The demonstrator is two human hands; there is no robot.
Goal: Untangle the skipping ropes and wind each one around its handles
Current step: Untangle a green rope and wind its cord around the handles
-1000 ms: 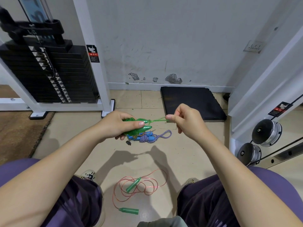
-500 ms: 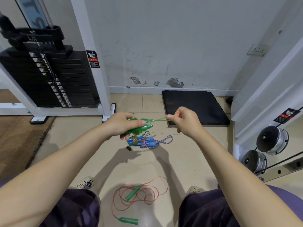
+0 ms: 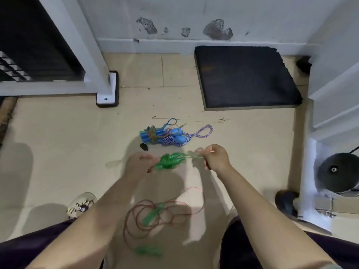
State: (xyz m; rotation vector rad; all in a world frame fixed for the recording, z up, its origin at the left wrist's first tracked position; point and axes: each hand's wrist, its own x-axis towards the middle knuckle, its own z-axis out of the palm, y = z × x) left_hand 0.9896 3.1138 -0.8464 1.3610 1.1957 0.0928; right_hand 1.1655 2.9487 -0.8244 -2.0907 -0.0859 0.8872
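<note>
The pair of green plastic skipping-rope handles (image 3: 171, 161), with thin green cord wound round their middle, hangs in the air between the two hands, above the tiled floor. The left hand (image 3: 138, 164) grips the butt ends with its fingers curled around them. The right hand (image 3: 215, 157) pinches the last stretch of thin green cord (image 3: 194, 156), which runs taut from the handle tips to its fingertips.

The risk, as I judge it, lies in that free end: if the pinch slackens before the end is tucked or locked under a turn, the springy cord could uncoil and the winding come loose. Pulling too hard sideways could also drag the turns off the tapered tips. The picture is blurred here, so how many turns sit on the handles cannot be told.

Just beyond the hands, two bundles with blue handles (image 3: 163, 134) lie on the floor already wound, a loop of striped purple-and-white rope sticking out to the right. Nearer the person, a thin red rope with green handles (image 3: 155, 212) sprawls in loose coils between the legs; a dropped green bundle landing there could snag in it. A black rubber mat (image 3: 244, 78) lies by the wall.
</note>
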